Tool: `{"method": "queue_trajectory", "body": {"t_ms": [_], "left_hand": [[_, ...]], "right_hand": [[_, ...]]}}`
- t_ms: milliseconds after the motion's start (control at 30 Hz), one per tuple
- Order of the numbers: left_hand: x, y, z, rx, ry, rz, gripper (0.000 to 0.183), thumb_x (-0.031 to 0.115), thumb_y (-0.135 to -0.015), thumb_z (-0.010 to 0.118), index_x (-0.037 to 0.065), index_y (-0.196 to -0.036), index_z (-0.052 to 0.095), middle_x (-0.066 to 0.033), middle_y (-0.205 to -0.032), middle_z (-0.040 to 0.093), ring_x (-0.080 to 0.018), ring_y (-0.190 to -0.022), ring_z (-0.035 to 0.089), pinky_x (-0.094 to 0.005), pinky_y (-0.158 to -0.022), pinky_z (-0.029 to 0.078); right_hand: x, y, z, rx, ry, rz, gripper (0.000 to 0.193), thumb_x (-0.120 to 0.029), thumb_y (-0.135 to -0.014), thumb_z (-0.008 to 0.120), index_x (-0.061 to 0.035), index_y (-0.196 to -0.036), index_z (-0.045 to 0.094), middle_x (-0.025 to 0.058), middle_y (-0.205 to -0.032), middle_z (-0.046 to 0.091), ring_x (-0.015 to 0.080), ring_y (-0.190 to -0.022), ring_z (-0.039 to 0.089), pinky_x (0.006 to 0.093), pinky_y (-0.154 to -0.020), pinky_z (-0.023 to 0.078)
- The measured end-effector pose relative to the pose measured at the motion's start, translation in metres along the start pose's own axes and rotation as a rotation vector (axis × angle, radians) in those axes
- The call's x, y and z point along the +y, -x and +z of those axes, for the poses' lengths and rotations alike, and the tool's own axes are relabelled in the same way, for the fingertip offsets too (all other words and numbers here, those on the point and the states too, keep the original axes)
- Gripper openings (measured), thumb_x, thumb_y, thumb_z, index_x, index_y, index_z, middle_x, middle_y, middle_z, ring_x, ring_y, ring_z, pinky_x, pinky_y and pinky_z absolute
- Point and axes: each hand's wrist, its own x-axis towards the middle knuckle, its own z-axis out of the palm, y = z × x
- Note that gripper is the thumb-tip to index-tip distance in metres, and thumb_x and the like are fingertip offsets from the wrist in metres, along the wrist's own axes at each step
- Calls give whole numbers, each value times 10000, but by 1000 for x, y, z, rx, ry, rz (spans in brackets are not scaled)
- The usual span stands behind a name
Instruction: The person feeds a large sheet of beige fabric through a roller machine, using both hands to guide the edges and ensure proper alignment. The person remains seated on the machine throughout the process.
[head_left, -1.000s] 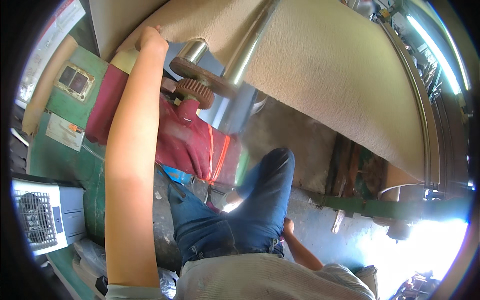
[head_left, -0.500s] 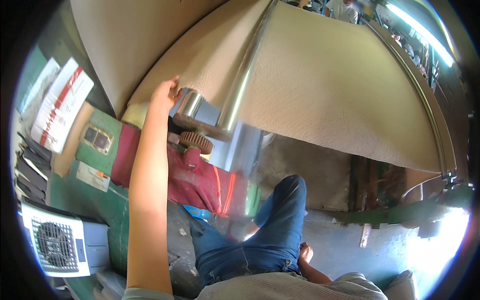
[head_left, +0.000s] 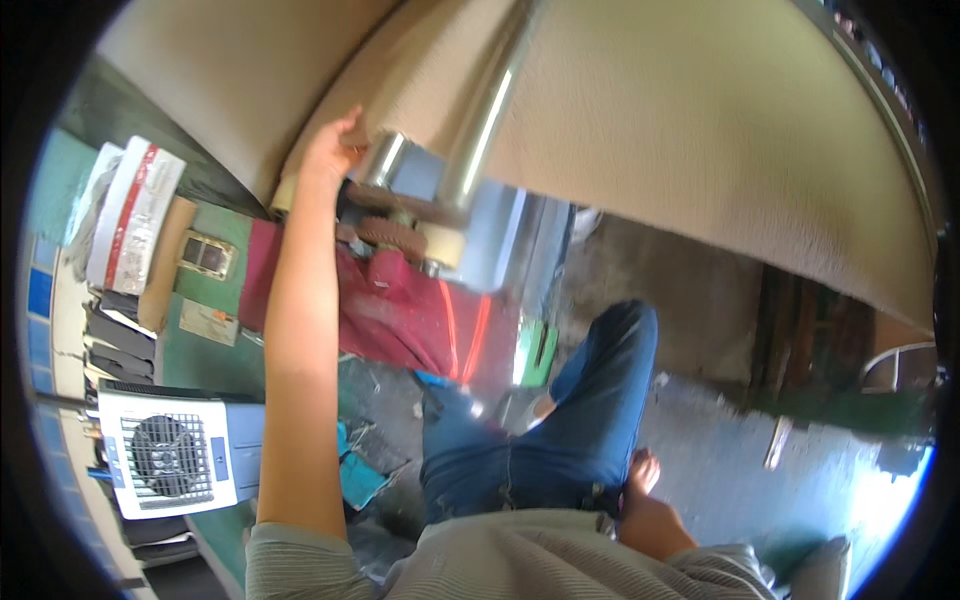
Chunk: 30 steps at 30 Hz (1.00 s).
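My left arm reaches up past a metal roller machine. My left hand [head_left: 332, 150] is at the left border of a broad beige textured sheet [head_left: 680, 110], beside the end of a short shiny roller [head_left: 385, 158]. Its fingers are spread, one pointing up and others bent toward the roller; I cannot tell whether they touch the sheet. Right of it, a long polished roller [head_left: 487, 125] lies along the sheet. Below the rollers is a brown toothed gear [head_left: 392, 236] on a maroon machine body [head_left: 395, 310]. My right hand [head_left: 643, 472] hangs by my right thigh, fingers curled, nothing visible in them.
A white fan unit [head_left: 170, 455] stands at the lower left. Above it are a green panel with a switch box [head_left: 207, 255] and a white carton with a red stripe [head_left: 135, 215]. Orange cords [head_left: 472, 335] hang on the machine. A metal rail [head_left: 885, 95] curves at the far right.
The whole view has shifted, so the rollers and gear sit higher in the picture. My left hand stays beside the short roller, with its fingers more spread. My right hand remains by my thigh.
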Motion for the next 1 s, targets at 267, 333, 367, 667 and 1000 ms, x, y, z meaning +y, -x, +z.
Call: {"method": "queue_trajectory", "body": {"t_ms": [267,333,367,667,1000], "left_hand": [[4,-41,-47,212,252,-103,283,-17,-779,368,55,-946,585,-97,-946,587,-269,-810,545,-357,-614,461],[2,-54,-53,262,265,-93,274,-20,-777,350,46,-927,569,-98,-930,589,-262,-793,547,-346,-599,453],[0,-59,-56,273,252,-79,269,-21,-778,341,43,-918,562,-98,-927,588,-259,-784,548,-341,-594,450],[6,-11,-9,117,88,-27,313,-41,-803,394,18,-1062,559,-113,-1075,554,-276,-972,512,-369,-795,479],[6,-41,-50,275,224,-50,273,-94,-754,359,-13,-895,579,-108,-1027,578,-274,-904,556,-413,-749,498]], "right_hand": [[-11,-37,-26,-536,-151,278,134,-205,-736,535,-79,-693,552,123,-722,585,311,-678,589,404,-594,482],[-13,-38,-28,-537,-153,298,127,-200,-735,534,-81,-694,549,123,-731,584,313,-678,588,408,-595,482],[-15,-40,-30,-535,-155,303,124,-198,-735,534,-82,-694,548,123,-735,584,314,-678,587,411,-596,481],[-19,-41,-35,-528,-180,328,117,-199,-726,554,-85,-707,534,119,-741,569,324,-672,578,418,-595,479],[-17,-43,-35,-574,-159,318,115,-201,-736,529,-88,-718,532,126,-761,569,340,-667,578,428,-600,481]]}}
